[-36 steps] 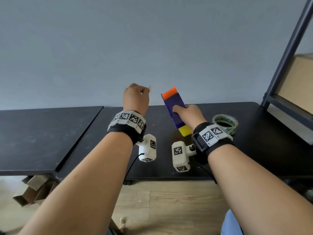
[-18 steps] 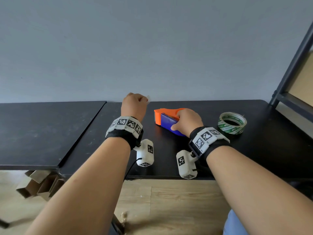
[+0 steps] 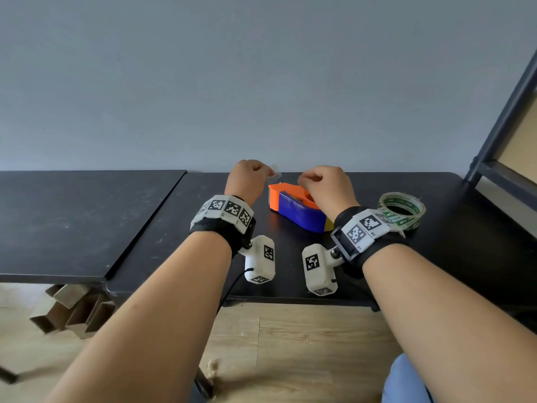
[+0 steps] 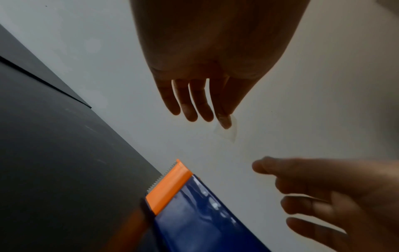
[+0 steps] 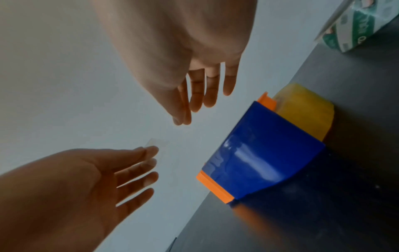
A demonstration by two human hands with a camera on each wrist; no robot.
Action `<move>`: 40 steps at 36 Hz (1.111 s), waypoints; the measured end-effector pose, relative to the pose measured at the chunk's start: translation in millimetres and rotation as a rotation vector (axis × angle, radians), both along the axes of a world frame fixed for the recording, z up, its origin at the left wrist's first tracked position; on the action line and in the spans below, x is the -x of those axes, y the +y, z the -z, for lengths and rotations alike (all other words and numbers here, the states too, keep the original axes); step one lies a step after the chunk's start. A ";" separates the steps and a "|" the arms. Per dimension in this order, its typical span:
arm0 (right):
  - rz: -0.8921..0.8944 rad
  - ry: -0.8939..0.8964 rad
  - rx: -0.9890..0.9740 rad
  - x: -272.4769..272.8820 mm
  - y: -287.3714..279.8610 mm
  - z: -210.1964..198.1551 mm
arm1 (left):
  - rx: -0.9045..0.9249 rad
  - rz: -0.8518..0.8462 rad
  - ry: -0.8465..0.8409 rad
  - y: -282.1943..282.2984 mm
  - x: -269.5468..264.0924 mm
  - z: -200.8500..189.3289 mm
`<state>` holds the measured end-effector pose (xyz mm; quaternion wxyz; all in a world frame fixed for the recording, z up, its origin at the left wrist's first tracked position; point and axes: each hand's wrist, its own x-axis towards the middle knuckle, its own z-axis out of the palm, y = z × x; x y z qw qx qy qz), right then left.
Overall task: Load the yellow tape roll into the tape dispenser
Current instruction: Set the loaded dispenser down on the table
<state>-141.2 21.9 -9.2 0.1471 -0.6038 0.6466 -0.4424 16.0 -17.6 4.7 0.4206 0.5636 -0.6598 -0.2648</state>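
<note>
The tape dispenser [image 3: 296, 209], blue with an orange frame and serrated cutter, lies on the black table [image 3: 465, 245]. The yellow tape roll [image 3: 329, 225] sits in its rear end; in the right wrist view the yellow roll [image 5: 306, 110] pokes out behind the blue shell [image 5: 259, 153]. My left hand [image 3: 268, 171] hovers left of the dispenser and pinches a small clear tape piece [image 4: 227, 131] between thumb and index finger. My right hand [image 3: 305, 180] hovers just above the dispenser with relaxed fingers [image 5: 207, 95], holding nothing and not touching it.
A green-printed clear tape roll [image 3: 402, 209] lies to the right of the dispenser. A second black table [image 3: 72, 222] adjoins on the left. A dark metal shelf frame [image 3: 499, 126] stands at the far right. The grey wall is close behind the table.
My right hand lowered the dispenser from upright in the air onto the table, let go, and rose toward the left hand. The left hand still pinches the clear tape piece.
</note>
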 end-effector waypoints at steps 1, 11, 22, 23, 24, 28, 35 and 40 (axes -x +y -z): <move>-0.002 -0.021 0.005 -0.1 1.3 -2.5 | -0.002 0.016 -0.003 1.4 3.3 -1.1; 0.019 -0.144 0.007 26.2 14.3 -8.5 | 0.026 0.173 -0.122 23.1 49.9 -11.5; 0.154 -0.227 -0.052 82.1 38.7 1.3 | 0.045 0.187 -0.361 24.4 100.3 -4.2; 0.176 -0.240 -0.052 88.8 42.0 2.0 | 0.043 0.179 -0.378 23.5 103.2 -3.6; 0.194 -0.256 -0.052 96.0 44.2 3.2 | 0.043 0.174 -0.383 22.5 106.3 -3.1; 0.252 -0.283 -0.099 120.9 48.3 6.4 | 0.048 0.213 -0.407 22.8 125.4 -1.8; 0.338 -0.283 -0.183 157.0 43.9 14.9 | 0.004 0.304 -0.528 30.6 160.8 9.3; 0.338 -0.191 -0.326 169.2 38.6 22.5 | -0.034 0.351 -0.586 32.7 176.4 23.4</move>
